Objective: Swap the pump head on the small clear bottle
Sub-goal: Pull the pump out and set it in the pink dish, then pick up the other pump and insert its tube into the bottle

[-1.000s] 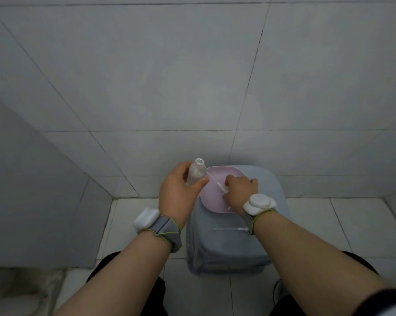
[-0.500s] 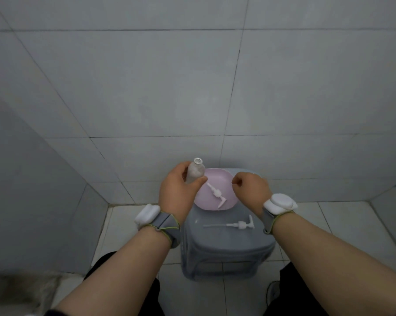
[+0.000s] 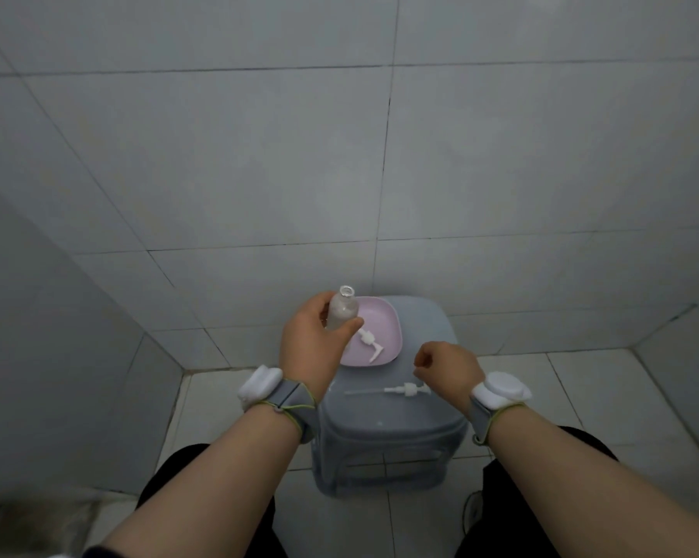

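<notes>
Single head-worn wide-angle view, looking forward and steeply down from above a grey stool (image 3: 388, 412). The stool sits low of centre and fairly near; tiled wall (image 3: 339, 155) fills the frame above it, floor tiles (image 3: 605, 396) flank it, and both forearms enter from the bottom edge.

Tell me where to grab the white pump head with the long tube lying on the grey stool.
Probably pinch the white pump head at its thick ribbed collar, from above with the right hand beside it. It lies flat on the grey stool, and its dip tube pointing left looks too thin to grip.
</notes>
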